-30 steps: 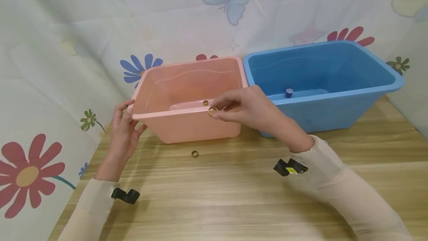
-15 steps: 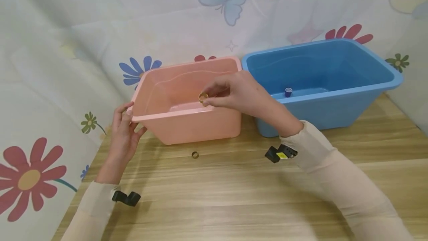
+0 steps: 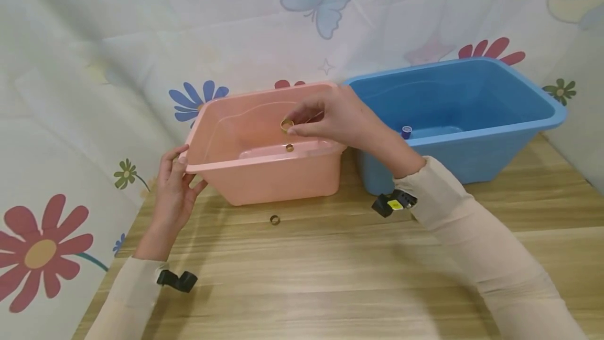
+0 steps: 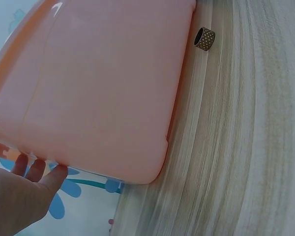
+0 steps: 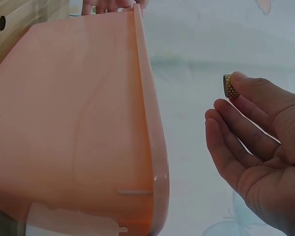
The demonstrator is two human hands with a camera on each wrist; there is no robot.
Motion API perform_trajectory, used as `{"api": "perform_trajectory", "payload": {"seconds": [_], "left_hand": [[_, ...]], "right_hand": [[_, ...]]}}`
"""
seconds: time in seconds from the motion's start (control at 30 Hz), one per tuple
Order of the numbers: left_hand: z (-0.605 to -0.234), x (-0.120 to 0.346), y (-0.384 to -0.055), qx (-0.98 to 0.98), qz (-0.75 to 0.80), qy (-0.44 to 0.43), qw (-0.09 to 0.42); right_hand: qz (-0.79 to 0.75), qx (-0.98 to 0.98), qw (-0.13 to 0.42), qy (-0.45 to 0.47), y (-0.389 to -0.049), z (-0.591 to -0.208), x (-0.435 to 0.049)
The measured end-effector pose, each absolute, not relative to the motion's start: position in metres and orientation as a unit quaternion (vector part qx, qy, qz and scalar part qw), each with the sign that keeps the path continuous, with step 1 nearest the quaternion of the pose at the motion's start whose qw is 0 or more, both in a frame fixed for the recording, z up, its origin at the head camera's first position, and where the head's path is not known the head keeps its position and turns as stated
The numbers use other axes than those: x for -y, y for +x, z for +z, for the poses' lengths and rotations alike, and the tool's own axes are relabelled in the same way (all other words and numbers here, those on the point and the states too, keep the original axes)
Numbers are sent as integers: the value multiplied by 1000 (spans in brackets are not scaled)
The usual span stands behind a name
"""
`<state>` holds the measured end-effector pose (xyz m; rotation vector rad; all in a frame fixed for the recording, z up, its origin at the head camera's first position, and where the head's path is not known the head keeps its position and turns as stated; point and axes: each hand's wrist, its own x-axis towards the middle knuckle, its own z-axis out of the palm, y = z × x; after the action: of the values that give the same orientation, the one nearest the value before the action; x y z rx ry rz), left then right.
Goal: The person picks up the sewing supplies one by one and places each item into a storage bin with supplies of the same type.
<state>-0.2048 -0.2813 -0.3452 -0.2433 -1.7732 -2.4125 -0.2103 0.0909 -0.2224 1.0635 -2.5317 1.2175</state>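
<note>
My right hand point(image 3: 335, 117) pinches a gold dimpled thimble ring point(image 5: 230, 86) between thumb and fingertips, above the inside of the pink tub point(image 3: 271, 177). A second gold ring point(image 3: 290, 148) lies inside that tub, below the hand. At the tub's left end, my left hand point(image 3: 174, 188) grips the rim, with its fingertips against the wall in the left wrist view. On the table, in front of the tub, another dimpled thimble ring point(image 4: 205, 39) lies on its side.
A larger blue tub point(image 3: 453, 156) stands to the right of the pink one, partly behind my right hand. Inside it is a small dark-blue cylinder point(image 3: 406, 132) with a pale end. A patterned cloth point(image 3: 226, 25) hangs behind the wooden table point(image 3: 292, 287).
My right hand has moved left and farther back with the thimble ring, from the pink tub's front rim to over its inside. The left hand keeps its place on the rim.
</note>
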Motion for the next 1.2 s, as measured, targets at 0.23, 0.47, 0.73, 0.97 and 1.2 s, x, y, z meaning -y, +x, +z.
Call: {"api": "perform_trajectory", "payload": {"seconds": [0.23, 0.47, 0.73, 0.97, 1.2], "left_hand": [[-344, 283, -205, 587, -803, -79, 64], [-343, 283, -204, 578, -810, -77, 57], [-343, 283, -205, 583, -807, -75, 60], [-345, 283, -207, 584, -806, -77, 63], [-348, 283, -207, 580, -808, -84, 64]], "right_hand": [[401, 857, 60, 319, -217, -215, -89], [413, 854, 48, 312, -222, -210, -89], [424, 851, 43, 308, -229, -209, -88], [434, 843, 36, 316, -235, -205, -88], [430, 846, 28, 314, -242, -201, -87]]}}
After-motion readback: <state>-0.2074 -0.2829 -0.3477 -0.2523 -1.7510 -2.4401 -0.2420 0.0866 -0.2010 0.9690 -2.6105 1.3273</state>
